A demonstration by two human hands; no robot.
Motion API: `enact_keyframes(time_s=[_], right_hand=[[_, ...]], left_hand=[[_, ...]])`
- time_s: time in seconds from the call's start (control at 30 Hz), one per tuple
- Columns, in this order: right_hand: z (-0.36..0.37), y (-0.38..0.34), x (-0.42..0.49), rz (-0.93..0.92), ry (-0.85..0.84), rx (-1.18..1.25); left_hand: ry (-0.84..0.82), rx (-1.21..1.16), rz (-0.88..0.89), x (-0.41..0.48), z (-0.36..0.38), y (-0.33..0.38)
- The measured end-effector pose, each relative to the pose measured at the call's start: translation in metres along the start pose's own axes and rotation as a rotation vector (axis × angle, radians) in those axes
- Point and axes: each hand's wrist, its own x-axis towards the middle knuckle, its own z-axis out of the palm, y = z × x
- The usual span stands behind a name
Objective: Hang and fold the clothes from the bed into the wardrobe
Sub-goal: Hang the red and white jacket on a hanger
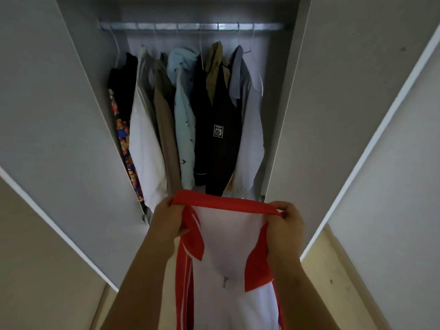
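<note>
Both hands, left hand (167, 219) and right hand (284, 222), grip red-and-white jacket (228, 234) collar.

Both hands, the left hand (167, 219) and right hand (287, 222), pinch the red collar of a red-and-white jacket (226, 246) before the open wardrobe (281, 91), where shirts (185, 115) hang from the rail (190, 26).

The red-and-white jacket (228, 239) hangs at six o'clock, red collar stretched wide; the wardrobe (81, 67) stands open at twelve o'clock.
</note>
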Motion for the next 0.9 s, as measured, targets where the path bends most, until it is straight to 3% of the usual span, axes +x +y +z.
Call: enact_keyframes(time_s=[0.23,0.4,0.53,0.9], right_hand=[[0.077,-0.009,0.09,-0.04,-0.035,0.0],[0.145,-0.035,0.16,-0.048,0.016,0.021],[0.19,-0.053,0.209,-0.082,0.054,0.057],[0.223,-0.068,0.338,-0.041,-0.02,0.093]], left_hand=[[0.058,-0.164,0.116,0.107,0.035,0.039],[-0.029,-0.123,0.176,0.191,0.051,0.094],[0.018,-0.123,0.266,0.255,0.065,0.136],[-0.009,-0.367,0.197,0.355,0.164,0.191]])
